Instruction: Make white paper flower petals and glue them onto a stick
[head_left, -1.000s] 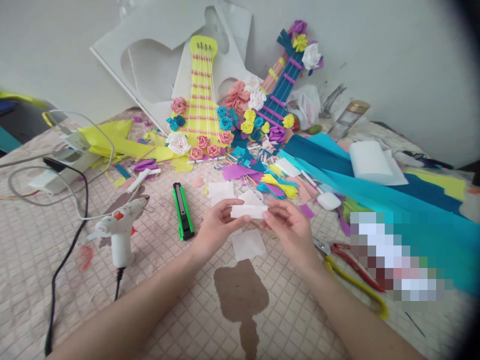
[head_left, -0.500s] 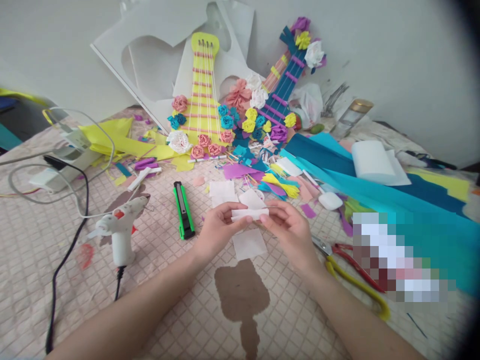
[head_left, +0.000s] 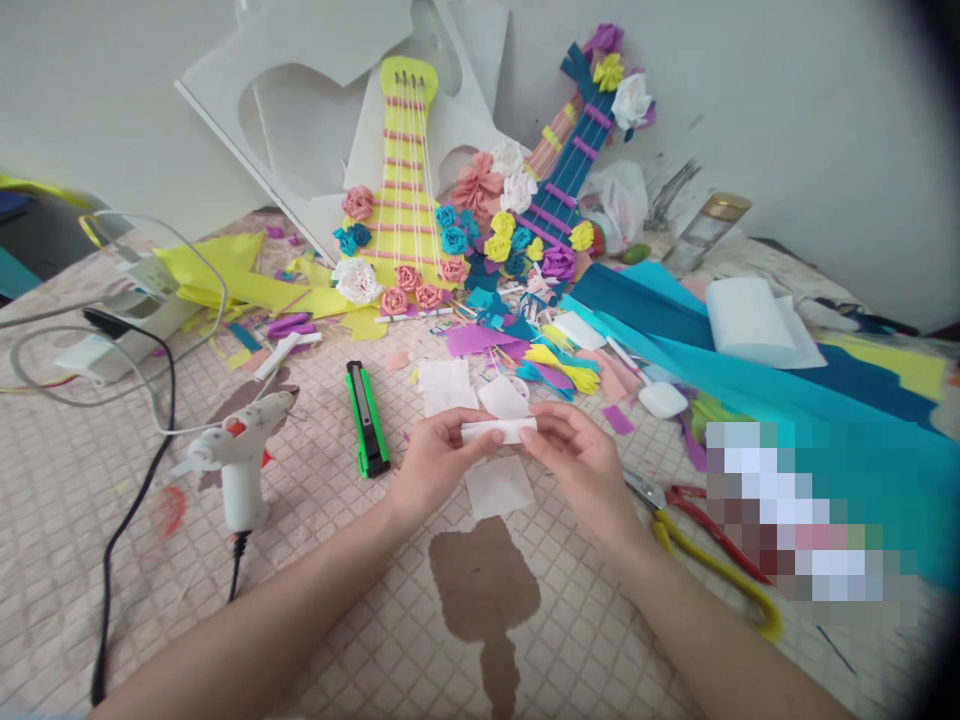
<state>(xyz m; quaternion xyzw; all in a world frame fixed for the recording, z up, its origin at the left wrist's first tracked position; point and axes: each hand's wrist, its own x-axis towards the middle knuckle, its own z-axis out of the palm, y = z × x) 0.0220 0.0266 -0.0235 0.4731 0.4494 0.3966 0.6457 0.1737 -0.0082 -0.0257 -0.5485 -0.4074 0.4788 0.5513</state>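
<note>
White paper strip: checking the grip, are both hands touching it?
Touching. The head view shows the left hand and right hand pinching the white paper strip.

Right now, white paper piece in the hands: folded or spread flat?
Folded. The white paper piece shows as a narrow strip pinched between left hand and right hand, unlike the flat white square lying on the table below.

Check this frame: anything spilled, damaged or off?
Yes. A dark brown stain marks the checked table cover just below both hands, with a smaller one by the glue gun. Coloured paper scraps litter the far side. The hands' folded white paper strip looks intact.
</note>
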